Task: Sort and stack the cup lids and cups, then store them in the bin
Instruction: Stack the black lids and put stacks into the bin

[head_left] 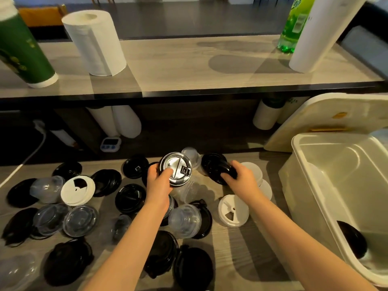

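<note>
My left hand (157, 181) holds a black lid (175, 169) tilted up toward the camera, thumb on its shiny top. To its right, my right hand (241, 177) grips a small stack of black lids (218, 168) just above the counter. Several black lids (130, 198), clear dome lids (79, 220) and white lids (233, 210) lie scattered over the wooden counter. A clear cup (190, 155) sits behind the held lid. The white bin (315, 185) stands open at the right with a black lid stack (352, 238) inside.
The bin's white cover (315, 114) leans behind it. A raised shelf (189, 80) carries two paper towel rolls (96, 43), a green cup stack (23, 51) and a green bottle (294, 24). A small timer (110, 143) and a white cable (31, 152) sit at the back.
</note>
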